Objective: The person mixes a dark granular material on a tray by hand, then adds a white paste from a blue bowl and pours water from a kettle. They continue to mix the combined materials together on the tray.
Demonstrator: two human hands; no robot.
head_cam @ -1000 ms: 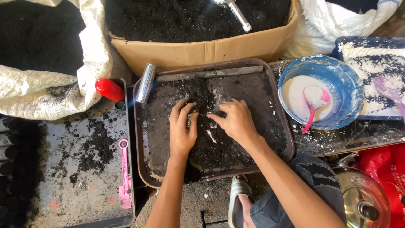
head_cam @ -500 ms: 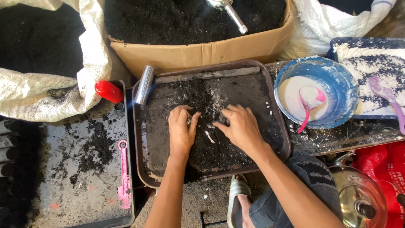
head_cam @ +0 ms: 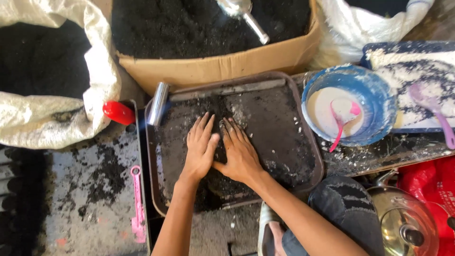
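Cardboard box of dark soil sits at the far side of the work area, a metal scoop lying in it. White woven sack of the same soil to the left.

Brown tray lies directly below the box, long axis running left to right, dusted with dark soil mix and white flecks. Metal tube rests on its upper left corner, a red cap just beside that.

Blue bowl with white paste and a pink spoon stands just right of the tray.

Left hand and right hand both lie flat, palms down, on the soil mix near the tray's centre-left. Fingers straight and close together, pointing away from the body toward the box. Thumbs touch or nearly so; nothing gripped in either.

The soil lies under and ahead of both hands, with more spread to the right, on the right hand's side. Left hand sits nearer the tube.
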